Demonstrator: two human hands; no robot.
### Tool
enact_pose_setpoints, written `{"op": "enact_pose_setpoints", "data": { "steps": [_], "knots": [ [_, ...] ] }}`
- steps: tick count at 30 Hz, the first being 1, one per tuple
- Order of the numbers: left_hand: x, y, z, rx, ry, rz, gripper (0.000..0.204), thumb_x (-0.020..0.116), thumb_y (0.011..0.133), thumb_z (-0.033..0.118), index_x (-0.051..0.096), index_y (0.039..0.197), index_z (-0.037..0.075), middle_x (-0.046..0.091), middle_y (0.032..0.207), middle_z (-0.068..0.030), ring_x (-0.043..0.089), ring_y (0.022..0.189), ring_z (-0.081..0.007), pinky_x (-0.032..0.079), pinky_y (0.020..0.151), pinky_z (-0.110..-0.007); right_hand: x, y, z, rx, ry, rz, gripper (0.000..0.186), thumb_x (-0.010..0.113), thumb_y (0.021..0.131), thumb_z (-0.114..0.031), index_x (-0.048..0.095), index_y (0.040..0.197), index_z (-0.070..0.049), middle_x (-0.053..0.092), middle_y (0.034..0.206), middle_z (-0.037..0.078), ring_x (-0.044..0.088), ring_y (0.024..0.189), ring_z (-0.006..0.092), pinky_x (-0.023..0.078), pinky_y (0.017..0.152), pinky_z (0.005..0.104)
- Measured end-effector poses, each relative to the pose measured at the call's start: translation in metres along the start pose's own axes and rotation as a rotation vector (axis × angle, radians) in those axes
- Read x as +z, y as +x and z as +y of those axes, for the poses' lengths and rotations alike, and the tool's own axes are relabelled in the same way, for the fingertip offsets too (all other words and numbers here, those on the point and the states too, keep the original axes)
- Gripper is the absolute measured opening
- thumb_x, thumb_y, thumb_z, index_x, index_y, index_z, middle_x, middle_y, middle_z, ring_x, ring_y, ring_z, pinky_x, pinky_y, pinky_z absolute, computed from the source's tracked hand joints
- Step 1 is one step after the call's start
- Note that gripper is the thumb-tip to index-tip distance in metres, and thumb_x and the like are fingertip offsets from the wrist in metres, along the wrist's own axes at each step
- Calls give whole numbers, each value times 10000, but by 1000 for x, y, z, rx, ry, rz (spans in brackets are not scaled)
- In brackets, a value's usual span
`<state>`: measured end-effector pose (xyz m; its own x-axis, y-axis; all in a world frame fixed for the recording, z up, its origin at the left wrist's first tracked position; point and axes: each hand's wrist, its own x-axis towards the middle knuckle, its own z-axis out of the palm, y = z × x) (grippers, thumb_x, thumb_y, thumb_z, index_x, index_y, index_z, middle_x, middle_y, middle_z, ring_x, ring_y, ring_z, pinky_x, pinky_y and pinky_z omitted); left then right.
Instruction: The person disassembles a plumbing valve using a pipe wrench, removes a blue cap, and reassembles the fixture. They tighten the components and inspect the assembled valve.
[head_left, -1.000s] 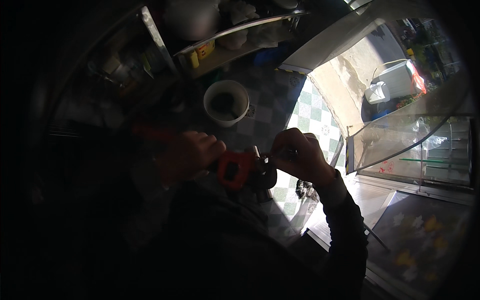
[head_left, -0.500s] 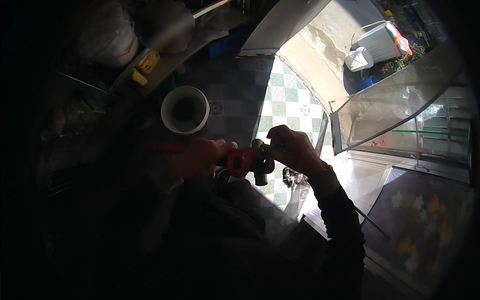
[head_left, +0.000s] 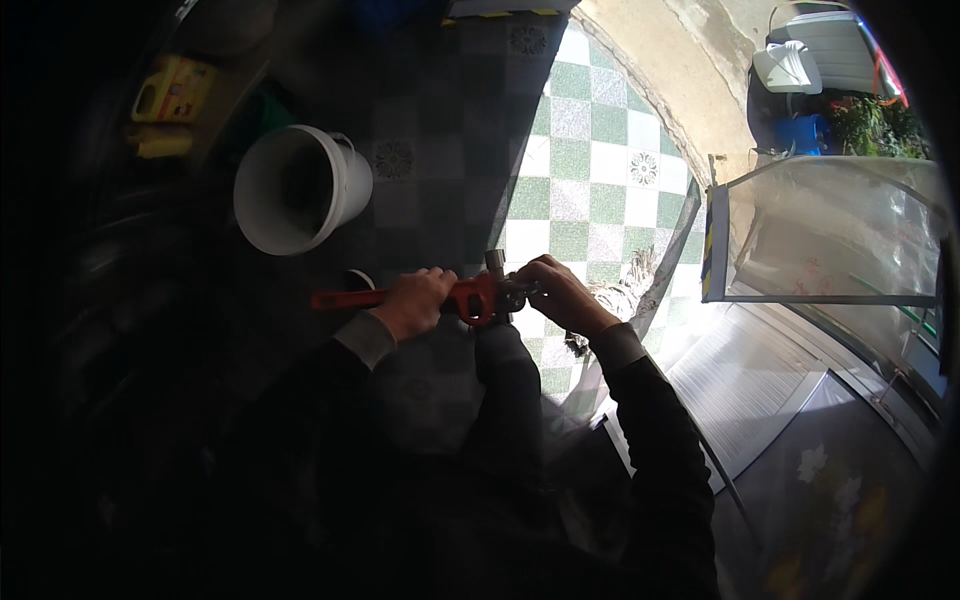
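Observation:
A red-handled metal tool [head_left: 478, 301], much like a pipe wrench, lies level between my hands. My left hand [head_left: 415, 304] is wrapped round its long handle, whose end sticks out to the left. At the dark head, the fingers of my right hand [head_left: 562, 296] are pinched together on the metal end. A short shiny metal cylinder [head_left: 495, 261] stands up from the head, crosswise to the handle. Shadow and fingers hide how the cylinder joins the tool.
To the left, a white bucket [head_left: 345, 190] stands on the checkered tile floor [head_left: 570, 160]. Beyond it are a yellow container [head_left: 178, 90] and shelving in shadow. A mop head [head_left: 625, 295] lies at the right, near a clear hinged panel [head_left: 830, 240] and a ribbed white board [head_left: 745, 375].
My view has shifted, so the bucket appears lower and further left. Both hands stay on the tool, which now appears slightly higher and further left.

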<state>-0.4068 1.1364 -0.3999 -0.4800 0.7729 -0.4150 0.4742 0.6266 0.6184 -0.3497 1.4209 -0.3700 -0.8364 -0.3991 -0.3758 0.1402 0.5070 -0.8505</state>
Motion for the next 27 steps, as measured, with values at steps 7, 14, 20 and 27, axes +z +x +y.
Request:
{"op": "enact_pose_setpoints", "data": {
  "steps": [7, 14, 20, 27],
  "knots": [
    [171, 107, -107, -140, -187, -148, 180, 541, 805, 21, 535, 984, 8, 628, 972, -214, 631, 889, -434, 512, 793, -524, 84, 60, 218, 122, -3, 46, 345, 591, 758, 118, 602, 1067, -35, 586, 1094, 118, 582, 1047, 318, 503, 901, 383],
    [279, 170, -170, -207, -248, -121, 182, 532, 772, 18, 548, 952, -7, 636, 958, -242, 628, 871, -458, 503, 782, -539, 142, 93, 357, 92, -9, 97, 379, 637, 723, 64, 553, 1085, -9, 540, 1067, 180, 534, 1059, 380, 453, 942, 423],
    [310, 197, -196, -236, -241, -186, 229, 616, 759, 68, 606, 967, -28, 682, 939, -238, 674, 880, -418, 543, 786, -488, 167, 105, 401, 38, -116, 182, 379, 595, 738, 144, 564, 1075, -27, 557, 1063, 122, 569, 1012, 301, 478, 900, 373],
    [318, 207, -187, -167, -222, -231, 242, 626, 740, 62, 614, 957, -43, 680, 905, -251, 670, 895, -413, 548, 770, -483, 191, 91, 436, 174, -85, 292, 281, 520, 839, 86, 593, 1094, -8, 602, 1090, 100, 587, 1056, 213, 513, 849, 317]
  ]
}}
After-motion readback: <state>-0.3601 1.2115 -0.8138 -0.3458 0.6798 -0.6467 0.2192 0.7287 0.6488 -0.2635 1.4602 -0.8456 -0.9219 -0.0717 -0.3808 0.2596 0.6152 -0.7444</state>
